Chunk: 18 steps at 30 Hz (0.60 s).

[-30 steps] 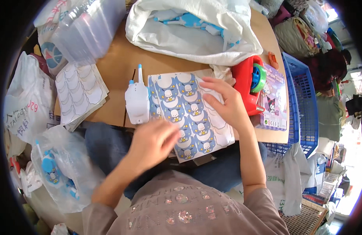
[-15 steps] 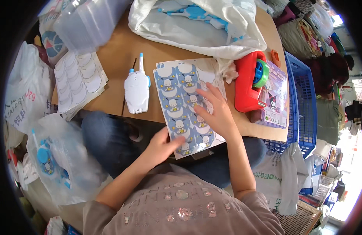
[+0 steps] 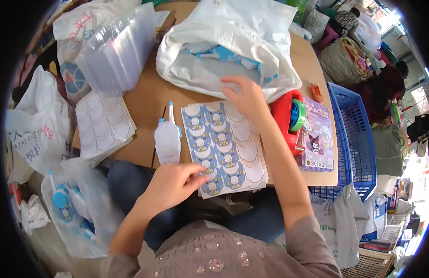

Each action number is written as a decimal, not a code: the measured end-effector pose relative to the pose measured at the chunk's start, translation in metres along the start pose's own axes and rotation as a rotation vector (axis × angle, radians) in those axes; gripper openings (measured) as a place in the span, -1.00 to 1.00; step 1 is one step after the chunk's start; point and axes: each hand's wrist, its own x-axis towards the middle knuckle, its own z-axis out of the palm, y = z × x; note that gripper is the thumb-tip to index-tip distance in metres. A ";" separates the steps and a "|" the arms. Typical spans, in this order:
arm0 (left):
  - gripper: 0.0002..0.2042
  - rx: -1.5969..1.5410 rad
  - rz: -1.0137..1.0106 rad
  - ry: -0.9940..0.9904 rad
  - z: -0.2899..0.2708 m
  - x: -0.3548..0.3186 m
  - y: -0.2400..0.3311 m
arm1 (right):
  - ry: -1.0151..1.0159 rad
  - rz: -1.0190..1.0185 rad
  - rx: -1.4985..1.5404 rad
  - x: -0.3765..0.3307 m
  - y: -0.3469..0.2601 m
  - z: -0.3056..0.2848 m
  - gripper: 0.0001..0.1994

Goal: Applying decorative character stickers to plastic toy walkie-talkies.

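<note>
A sheet of blue cartoon stickers point(image 3: 217, 150) lies at the table's front edge, with peeled white backing along its right side. My left hand point(image 3: 170, 185) is at the sheet's lower left, thumb and forefinger apart and nothing visible between them. With fingers spread and nothing held, my right hand point(image 3: 244, 98) is by the near mouth of a white sack point(image 3: 237, 23). Blue-and-white toy parts point(image 3: 228, 54) show inside the sack. Left of the sticker sheet lies a white toy walkie-talkie point(image 3: 168, 143) with a blue-tipped antenna.
On the right are a red tape dispenser point(image 3: 280, 116), a purple printed box point(image 3: 319, 139) and a blue plastic basket point(image 3: 358, 153). To the left are stacked backing sheets point(image 3: 103, 129), clear plastic trays point(image 3: 119, 55) and a clear bag point(image 3: 80, 222) of toys.
My right hand has lifted off the sticker sheet and moved away toward the sack. My left hand has stayed by the sheet's lower left. The whole view has shifted slightly.
</note>
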 end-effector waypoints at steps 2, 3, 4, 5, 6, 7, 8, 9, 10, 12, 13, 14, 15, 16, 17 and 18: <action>-0.81 0.042 0.191 0.134 -0.012 0.032 0.004 | 0.020 -0.119 -0.399 0.050 0.035 0.005 -0.63; -0.81 0.066 0.277 0.208 -0.022 0.056 0.005 | 0.027 -0.121 -0.417 0.066 0.048 0.004 -0.63; -0.81 0.028 0.275 0.272 -0.033 0.081 0.007 | 0.029 -0.070 -0.584 0.082 0.053 0.005 -0.57; -0.81 -0.015 0.280 0.335 -0.042 0.113 0.003 | 0.039 -0.015 -0.759 0.097 0.064 0.004 -0.52; -0.80 0.001 0.302 0.407 -0.050 0.150 -0.009 | 0.140 -0.102 -0.852 0.112 0.083 0.001 -0.49; -0.80 0.016 0.325 0.478 -0.054 0.187 -0.025 | 0.243 -0.189 -0.944 0.124 0.107 -0.004 -0.47; -0.76 0.084 0.276 0.460 -0.057 0.218 -0.035 | 0.285 -0.241 -1.014 0.128 0.128 -0.010 -0.58; -0.72 0.157 0.209 0.446 -0.062 0.239 -0.048 | 0.283 -0.255 -1.017 0.135 0.122 -0.012 -0.58; -0.72 0.151 0.206 0.458 -0.068 0.255 -0.057 | 0.113 -0.020 -0.776 0.140 0.109 -0.016 -0.64; -0.71 0.324 0.075 0.384 -0.070 0.289 -0.075 | -0.053 0.219 -0.543 0.136 0.093 -0.027 -0.70; -0.71 0.313 0.074 0.387 -0.067 0.305 -0.089 | -0.062 0.000 -0.607 0.127 0.088 -0.032 -0.74; -0.71 0.383 0.061 0.425 -0.063 0.317 -0.106 | -0.074 -0.220 -0.661 0.119 0.081 -0.034 -0.77; -0.71 0.451 0.049 0.463 -0.056 0.331 -0.126 | -0.081 -0.221 -0.668 0.114 0.069 -0.038 -0.77; -0.71 0.614 0.073 0.427 -0.051 0.333 -0.136 | -0.059 -0.184 -0.625 0.108 0.056 -0.045 -0.78; -0.71 0.608 0.068 0.425 -0.046 0.337 -0.143 | -0.040 -0.149 -0.576 0.104 0.047 -0.049 -0.79; -0.72 0.573 -0.013 0.352 -0.046 0.332 -0.117 | -0.030 -0.133 -0.591 0.099 0.047 -0.063 -0.79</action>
